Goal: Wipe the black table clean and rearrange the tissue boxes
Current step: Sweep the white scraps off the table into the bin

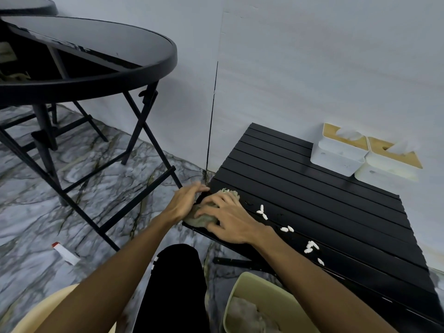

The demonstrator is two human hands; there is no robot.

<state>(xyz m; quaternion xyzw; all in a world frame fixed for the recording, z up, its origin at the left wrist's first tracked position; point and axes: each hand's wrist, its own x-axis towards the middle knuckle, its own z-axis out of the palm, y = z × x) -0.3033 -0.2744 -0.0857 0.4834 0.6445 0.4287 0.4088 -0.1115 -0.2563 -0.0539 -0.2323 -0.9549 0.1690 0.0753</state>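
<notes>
Wiping is the step in hand: the right hand (228,219) presses a cloth (203,218) onto the near-left corner of the black worktop (300,188), fingers spread and unclenched. The left hand (185,203), fingers extended, rests against the cloth at the left edge. Loose white scraps (263,211) lie along the near edge to the right, so the next move likely calls for a rightward gathering sweep. The two tissue boxes (338,152) stand touching at the far-right corner, rearrangement apparently outstanding.
</notes>
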